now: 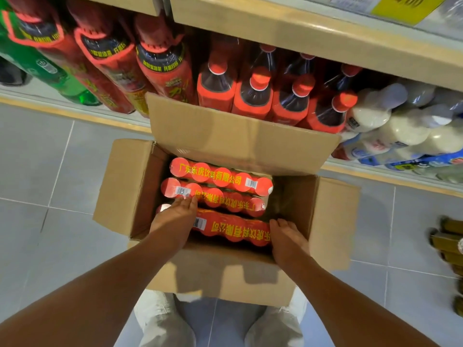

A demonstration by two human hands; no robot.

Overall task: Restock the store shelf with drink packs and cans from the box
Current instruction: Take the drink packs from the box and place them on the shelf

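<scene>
Left hand point(175, 216) and right hand point(288, 236) flank the near drink pack's point(233, 229) nine-to-three ends; fingers point(188, 202) straight, grasping nothing.

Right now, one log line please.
box: open | left hand: on nearest pack, left end | right hand: at its right end | lifted: not yet

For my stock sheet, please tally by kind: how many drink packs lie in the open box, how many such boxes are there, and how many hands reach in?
Red shrink-wrapped drink packs with yellow lettering: 3
Brown cardboard box: 1
Bare hands, left hand and right hand: 2
Total: 6
</scene>
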